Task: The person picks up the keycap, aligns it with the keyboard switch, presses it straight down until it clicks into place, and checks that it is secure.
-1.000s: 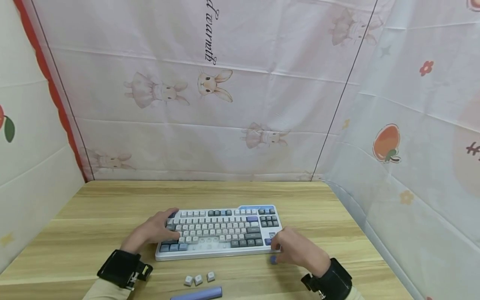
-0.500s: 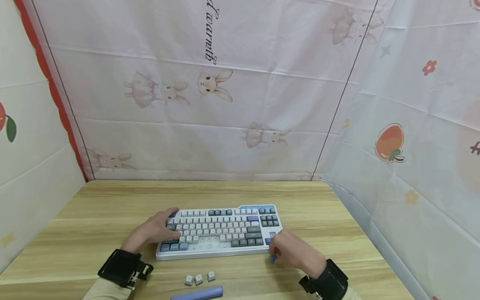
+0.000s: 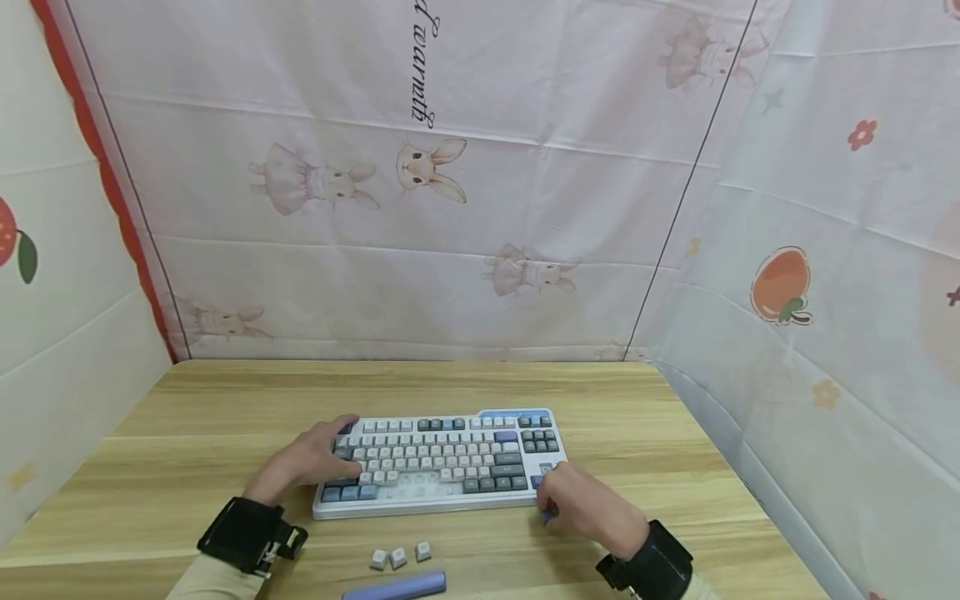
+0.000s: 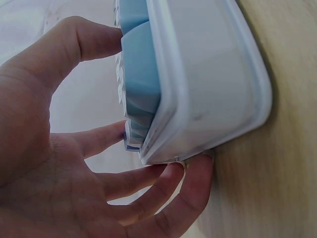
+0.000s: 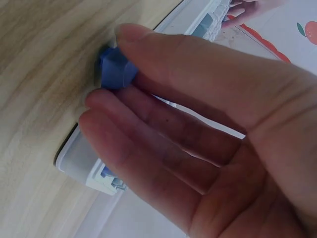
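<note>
A white keyboard [image 3: 420, 505] with white, grey and blue keycaps lies on the wooden table, its spacebar place showing bare switches. My left hand [image 3: 303, 458] grips its left end; in the left wrist view the thumb sits on the blue corner keys and the fingers curl against the case's side. Just off the keyboard's front right corner, my right hand [image 3: 588, 504] pinches a small blue keycap [image 5: 116, 69] between thumb and fingers, low over the table. In front of the keyboard lie three loose white keycaps [image 3: 398, 557] and a long purple spacebar keycap [image 3: 393, 587].
The wooden table [image 3: 615, 417] meets a printed fabric backdrop [image 3: 450, 300] at its far edge. More of the same kind of fabric hangs at the left and right sides. A black band with a camera [image 3: 243, 533] is strapped on each wrist.
My right hand has come in slightly left and closed its fingers on the blue keycap, which showed more openly below them before. The left hand keeps its hold on the keyboard.
</note>
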`<state>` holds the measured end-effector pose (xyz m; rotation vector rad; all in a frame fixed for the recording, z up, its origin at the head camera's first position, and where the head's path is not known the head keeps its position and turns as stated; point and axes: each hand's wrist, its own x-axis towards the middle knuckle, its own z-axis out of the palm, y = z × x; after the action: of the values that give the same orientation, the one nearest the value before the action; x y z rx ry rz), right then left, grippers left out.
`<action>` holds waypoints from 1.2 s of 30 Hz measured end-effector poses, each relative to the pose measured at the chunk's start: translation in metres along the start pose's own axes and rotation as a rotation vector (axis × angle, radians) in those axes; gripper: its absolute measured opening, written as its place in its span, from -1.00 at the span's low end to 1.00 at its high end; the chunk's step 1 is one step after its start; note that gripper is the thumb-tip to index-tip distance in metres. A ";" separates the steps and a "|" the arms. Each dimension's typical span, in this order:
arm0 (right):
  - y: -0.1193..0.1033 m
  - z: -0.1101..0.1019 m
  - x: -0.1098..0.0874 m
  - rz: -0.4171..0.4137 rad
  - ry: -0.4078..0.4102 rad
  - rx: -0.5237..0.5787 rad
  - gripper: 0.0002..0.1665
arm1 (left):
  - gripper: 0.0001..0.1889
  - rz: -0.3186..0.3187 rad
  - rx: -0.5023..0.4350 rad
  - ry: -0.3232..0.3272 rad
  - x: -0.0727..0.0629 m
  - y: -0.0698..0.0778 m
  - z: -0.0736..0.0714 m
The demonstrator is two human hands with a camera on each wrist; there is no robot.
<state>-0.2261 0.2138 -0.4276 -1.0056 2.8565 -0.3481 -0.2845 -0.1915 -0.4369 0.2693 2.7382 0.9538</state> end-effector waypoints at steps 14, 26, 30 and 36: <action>0.001 0.002 0.001 0.002 -0.031 0.033 -0.81 | -0.04 0.011 0.006 -0.001 -0.001 0.001 -0.001; 0.000 -0.001 0.001 0.006 -0.042 0.028 -0.83 | -0.04 0.019 0.001 -0.003 -0.002 0.000 -0.001; 0.000 -0.003 0.001 0.009 -0.037 0.033 -0.84 | -0.04 0.024 -0.002 -0.006 -0.002 -0.001 -0.001; 0.001 -0.004 0.001 0.013 -0.022 0.014 -0.85 | -0.04 0.030 -0.008 -0.008 -0.002 -0.002 -0.001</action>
<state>-0.2277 0.2147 -0.4237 -0.9819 2.8357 -0.3532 -0.2826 -0.1938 -0.4373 0.3125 2.7292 0.9693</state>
